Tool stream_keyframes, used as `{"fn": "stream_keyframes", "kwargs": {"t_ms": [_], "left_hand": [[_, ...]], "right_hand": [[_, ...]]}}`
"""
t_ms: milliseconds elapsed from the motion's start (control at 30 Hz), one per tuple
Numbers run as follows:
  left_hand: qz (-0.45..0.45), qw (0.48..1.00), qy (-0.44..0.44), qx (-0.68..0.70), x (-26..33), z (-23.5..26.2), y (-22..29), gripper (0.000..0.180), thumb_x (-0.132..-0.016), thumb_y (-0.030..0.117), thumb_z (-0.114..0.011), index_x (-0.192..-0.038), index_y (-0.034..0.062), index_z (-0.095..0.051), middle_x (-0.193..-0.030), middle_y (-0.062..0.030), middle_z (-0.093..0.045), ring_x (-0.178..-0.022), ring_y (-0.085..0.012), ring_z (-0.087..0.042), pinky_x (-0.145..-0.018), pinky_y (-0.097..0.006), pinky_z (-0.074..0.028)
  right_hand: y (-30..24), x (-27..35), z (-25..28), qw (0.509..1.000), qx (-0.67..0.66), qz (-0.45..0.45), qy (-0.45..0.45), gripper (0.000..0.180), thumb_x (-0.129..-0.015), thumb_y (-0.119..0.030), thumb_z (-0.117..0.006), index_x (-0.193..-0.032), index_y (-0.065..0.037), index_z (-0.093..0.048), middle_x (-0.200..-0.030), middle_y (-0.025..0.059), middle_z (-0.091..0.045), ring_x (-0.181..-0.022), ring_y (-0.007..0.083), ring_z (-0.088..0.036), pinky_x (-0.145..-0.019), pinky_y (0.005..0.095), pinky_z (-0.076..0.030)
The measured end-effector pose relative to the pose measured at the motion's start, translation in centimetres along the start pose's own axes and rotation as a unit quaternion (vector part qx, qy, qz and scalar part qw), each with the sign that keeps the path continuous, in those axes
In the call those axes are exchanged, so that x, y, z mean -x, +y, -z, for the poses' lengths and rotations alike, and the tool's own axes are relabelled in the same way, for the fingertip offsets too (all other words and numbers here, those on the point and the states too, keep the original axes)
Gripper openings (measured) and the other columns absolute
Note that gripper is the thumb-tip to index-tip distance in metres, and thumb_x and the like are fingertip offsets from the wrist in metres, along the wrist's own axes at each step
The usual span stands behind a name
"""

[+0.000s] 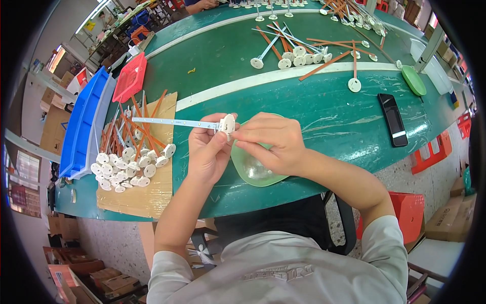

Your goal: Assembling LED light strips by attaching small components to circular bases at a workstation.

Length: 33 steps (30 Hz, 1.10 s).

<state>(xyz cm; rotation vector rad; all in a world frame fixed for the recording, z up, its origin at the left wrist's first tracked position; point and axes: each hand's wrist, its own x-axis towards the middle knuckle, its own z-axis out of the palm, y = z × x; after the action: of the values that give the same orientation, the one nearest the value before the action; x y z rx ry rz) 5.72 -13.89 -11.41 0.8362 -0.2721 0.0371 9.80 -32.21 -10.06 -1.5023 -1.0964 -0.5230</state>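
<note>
My left hand (206, 154) grips a light blue LED strip (174, 122) at the end that carries a round white disc (228, 124). The strip points out to the left. My right hand (276, 141) is pinched at the disc's right edge; whatever sits between its fingertips is too small or hidden to name. Beneath the right hand stands a light green plastic bowl (253, 171), partly covered by it. To the left, a heap of similar strips with white discs (121, 169) lies on a sheet of cardboard (162, 190).
A long blue bin (83, 126) and a red basket (130, 77) stand left. Across the green table (314, 121) lie more strips with discs (298, 58). At right are a black phone (392, 120) and a small green dish (414, 80). A red stool (405, 215) is below.
</note>
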Motion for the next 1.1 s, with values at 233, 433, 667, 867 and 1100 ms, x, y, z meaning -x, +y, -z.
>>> {"fn": "stream_keyframes", "kwargs": {"t_ms": [233, 433, 667, 867, 1100], "left_hand": [[0.050, 0.998, -0.038, 0.009, -0.1, -0.2, 0.7, 0.040, -0.084, 0.005, -0.077, -0.120, -0.0002, -0.060, -0.122, -0.0162, -0.065, -0.108, -0.0217, -0.065, -0.098, -0.036, -0.052], [0.034, 0.999, -0.013, -0.033, -0.1, -0.4, 0.3, 0.040, -0.082, -0.001, -0.076, -0.119, -0.0007, -0.061, -0.119, -0.0160, -0.066, -0.108, -0.0208, -0.065, -0.100, -0.035, -0.050], [0.025, 0.999, 0.021, -0.003, 0.1, -1.0, -0.5, 0.040, -0.083, -0.006, -0.074, -0.120, -0.0001, -0.062, -0.117, -0.0155, -0.068, -0.109, -0.0217, -0.066, -0.097, -0.034, -0.053], [0.047, 0.998, 0.021, 0.030, 0.0, -0.4, -0.8, 0.039, -0.082, -0.007, -0.074, -0.119, 0.0006, -0.063, -0.117, -0.0146, -0.068, -0.108, -0.0194, -0.066, -0.094, -0.031, -0.055], [0.063, 0.998, 0.009, 0.008, -0.6, -0.1, 0.0, 0.039, -0.081, -0.005, -0.076, -0.118, -0.0004, -0.063, -0.115, -0.0139, -0.069, -0.105, -0.0181, -0.067, -0.092, -0.031, -0.056]], "right_hand": [[0.4, -0.7, 1.0, 0.999, -0.025, -0.001, -0.036, 0.016, -0.076, 0.001, -0.076, -0.092, -0.002, -0.076, -0.085, 0.0090, -0.074, -0.076, 0.0237, -0.068, -0.068, 0.0316, -0.054], [-0.2, -0.7, 1.2, 0.999, -0.001, -0.046, -0.020, 0.013, -0.075, 0.001, -0.077, -0.088, -0.002, -0.074, -0.083, 0.0093, -0.073, -0.074, 0.0246, -0.068, -0.065, 0.0319, -0.054], [0.3, -0.4, 0.7, 0.993, 0.099, 0.057, 0.031, 0.020, -0.069, 0.005, -0.076, -0.086, -0.003, -0.071, -0.082, 0.0095, -0.072, -0.072, 0.0274, -0.068, -0.064, 0.0336, -0.054], [0.4, -0.3, 0.4, 0.993, 0.095, 0.056, 0.030, 0.020, -0.069, 0.005, -0.076, -0.086, -0.003, -0.071, -0.082, 0.0093, -0.072, -0.072, 0.0270, -0.069, -0.064, 0.0330, -0.055], [1.0, -0.4, 0.4, 0.998, 0.049, 0.028, 0.018, 0.016, -0.073, 0.004, -0.076, -0.087, -0.002, -0.071, -0.084, 0.0096, -0.073, -0.074, 0.0256, -0.069, -0.066, 0.0325, -0.054]]}}
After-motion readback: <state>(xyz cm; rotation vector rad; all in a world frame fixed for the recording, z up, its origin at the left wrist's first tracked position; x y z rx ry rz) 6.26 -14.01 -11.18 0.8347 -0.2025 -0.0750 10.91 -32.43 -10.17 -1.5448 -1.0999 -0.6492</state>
